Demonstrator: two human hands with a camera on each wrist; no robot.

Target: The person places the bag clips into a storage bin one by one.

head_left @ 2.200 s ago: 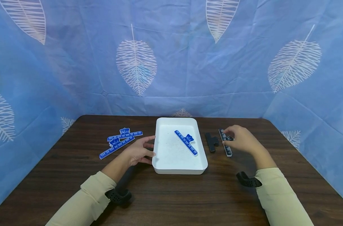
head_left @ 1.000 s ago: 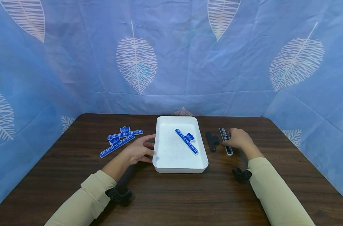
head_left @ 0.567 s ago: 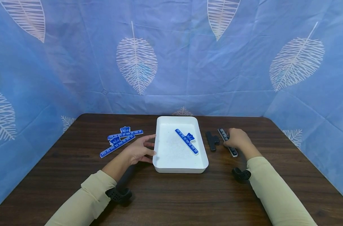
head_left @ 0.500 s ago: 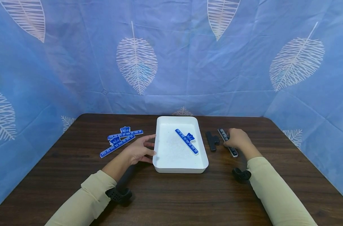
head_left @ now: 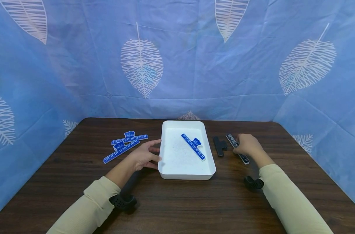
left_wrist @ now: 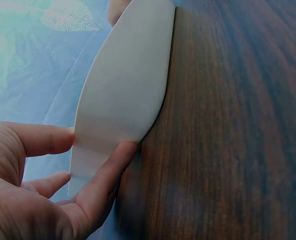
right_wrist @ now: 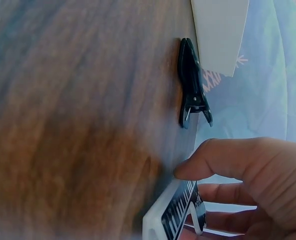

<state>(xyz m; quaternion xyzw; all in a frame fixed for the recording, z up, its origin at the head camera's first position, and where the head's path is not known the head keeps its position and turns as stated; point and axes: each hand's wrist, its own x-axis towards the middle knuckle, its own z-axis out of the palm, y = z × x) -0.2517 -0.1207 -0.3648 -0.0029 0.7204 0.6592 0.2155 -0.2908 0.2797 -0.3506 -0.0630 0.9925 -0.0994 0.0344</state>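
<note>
My left hand (head_left: 143,156) touches the left wall of a white tray (head_left: 177,170), its fingers spread and fairly straight. The left wrist view shows the fingertips (left_wrist: 62,140) against that wall. Inside the tray lies a blue clip (head_left: 193,147) with a piano-key print. To the tray's right, my right hand (head_left: 248,145) holds a black-and-white piano-key clip (head_left: 244,158) by its handle side, covering its middle. In the right wrist view the thumb is at this clip's (right_wrist: 175,210) edge and the other fingers are behind its handle. A plain black clip (head_left: 218,147) lies between that hand and the tray.
Two blue piano-key clips, the rear one (head_left: 136,137) and the front one (head_left: 113,157), lie partly overlapping left of the tray, beside the left forearm. All stand on a dark wooden table (head_left: 183,208). A blue leaf-printed cloth (head_left: 177,74) hangs behind it.
My right hand has come down around the black-and-white clip. That clip has turned, its near end swinging to the right. My left hand and the tray keep their places.
</note>
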